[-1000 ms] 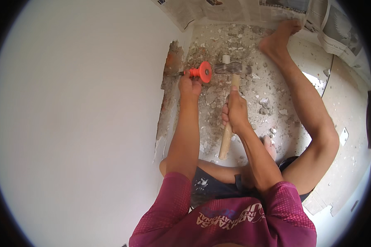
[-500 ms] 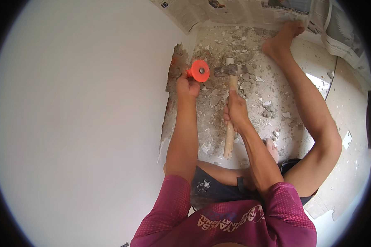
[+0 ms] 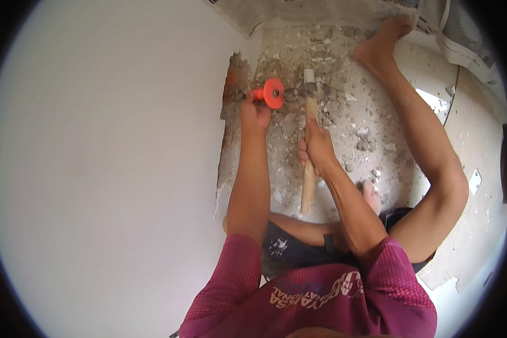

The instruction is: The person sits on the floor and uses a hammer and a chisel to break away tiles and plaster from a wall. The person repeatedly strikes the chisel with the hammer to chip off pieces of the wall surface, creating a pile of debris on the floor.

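Observation:
My left hand (image 3: 255,114) is closed round the grip of a chisel with a round orange hand guard (image 3: 273,93). The chisel points left at the broken strip of wall (image 3: 231,96), where plaster is gone and rough masonry shows; its tip is hard to make out. My right hand (image 3: 319,145) is wrapped round the wooden handle of a hammer (image 3: 308,191). The hammer's metal head, slightly blurred, is just right of the guard, close to the chisel's struck end. Whether the two touch I cannot tell.
Broken plaster and rubble (image 3: 363,138) lie over the floor between the wall and my outstretched leg (image 3: 419,124). Smooth white wall (image 3: 112,169) fills the left side. Newspaper sheets (image 3: 467,39) cover the far edge and far right corner. A flat board (image 3: 476,146) lies on the right.
The hammer has shifted slightly left, its head nearer the chisel's guard. The guard now appears turned more edge-on. The whole view has shifted slightly too.

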The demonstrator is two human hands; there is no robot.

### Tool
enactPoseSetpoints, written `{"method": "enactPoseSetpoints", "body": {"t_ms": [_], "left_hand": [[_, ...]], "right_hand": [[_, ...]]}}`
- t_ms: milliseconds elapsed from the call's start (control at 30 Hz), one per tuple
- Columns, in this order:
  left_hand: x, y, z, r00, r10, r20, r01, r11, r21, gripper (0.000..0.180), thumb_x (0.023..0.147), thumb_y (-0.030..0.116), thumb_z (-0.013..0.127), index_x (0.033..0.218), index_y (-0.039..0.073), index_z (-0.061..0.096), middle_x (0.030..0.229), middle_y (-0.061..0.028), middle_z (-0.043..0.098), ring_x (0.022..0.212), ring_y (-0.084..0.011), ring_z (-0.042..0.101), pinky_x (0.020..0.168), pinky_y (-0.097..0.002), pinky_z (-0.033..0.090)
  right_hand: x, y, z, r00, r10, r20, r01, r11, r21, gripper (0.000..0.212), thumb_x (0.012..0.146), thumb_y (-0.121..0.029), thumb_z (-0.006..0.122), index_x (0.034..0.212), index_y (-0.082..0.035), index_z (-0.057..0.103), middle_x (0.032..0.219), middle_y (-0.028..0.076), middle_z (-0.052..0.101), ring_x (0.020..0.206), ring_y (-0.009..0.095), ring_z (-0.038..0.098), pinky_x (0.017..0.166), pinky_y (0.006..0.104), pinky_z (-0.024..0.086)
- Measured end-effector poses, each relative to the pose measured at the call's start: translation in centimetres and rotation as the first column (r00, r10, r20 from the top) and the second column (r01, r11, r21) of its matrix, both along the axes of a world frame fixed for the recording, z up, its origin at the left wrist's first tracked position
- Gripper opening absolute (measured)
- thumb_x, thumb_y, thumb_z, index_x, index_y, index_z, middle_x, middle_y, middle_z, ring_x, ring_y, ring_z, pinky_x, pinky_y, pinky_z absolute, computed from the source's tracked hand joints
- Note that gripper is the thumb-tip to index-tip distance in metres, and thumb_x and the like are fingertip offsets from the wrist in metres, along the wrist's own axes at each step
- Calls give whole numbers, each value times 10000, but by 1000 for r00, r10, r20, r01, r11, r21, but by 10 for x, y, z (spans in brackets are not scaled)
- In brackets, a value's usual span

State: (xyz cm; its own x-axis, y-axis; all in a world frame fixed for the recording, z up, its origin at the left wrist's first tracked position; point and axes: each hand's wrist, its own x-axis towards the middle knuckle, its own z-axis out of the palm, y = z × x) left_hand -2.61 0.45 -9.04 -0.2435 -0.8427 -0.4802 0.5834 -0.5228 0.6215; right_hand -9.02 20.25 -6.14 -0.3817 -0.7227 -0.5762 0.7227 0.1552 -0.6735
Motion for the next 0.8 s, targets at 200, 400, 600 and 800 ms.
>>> {"method": "enactPoseSetpoints", "body": {"t_ms": [200,400,600,800], "left_hand": [[17,57,-15,503,-293,813,538,842,-30,132,970,72,515,1085,8,523,1041,-138,589,859,-223,605,819,-394,533],[47,60,-19,889,-324,322,349,937,-22,191,943,42,541,1119,1,478,1064,-155,574,938,-258,608,855,-435,538],[52,55,-1,936,-48,349,70,996,-50,202,967,55,546,1139,-13,465,1143,-166,552,1056,-286,570,932,-467,516],[71,41,-2,959,-86,269,95,995,-19,183,973,43,541,1130,-15,468,1144,-173,556,1071,-298,566,962,-472,502]], "right_hand": [[-62,74,15,962,-269,41,270,963,-20,392,1017,-432,472,787,-123,400,520,-9,374,380,109,364,352,295,347],[-82,93,32,831,-428,-354,406,903,-137,248,961,-245,629,862,-80,473,554,-29,434,397,62,375,366,244,329],[-80,103,23,738,-515,-436,460,857,-232,205,962,-223,632,1005,-39,552,580,-30,497,413,40,429,382,210,304],[-79,107,23,750,-557,-358,509,831,-226,285,1021,-310,528,1005,-27,555,565,-6,493,397,57,433,376,212,317]]}}
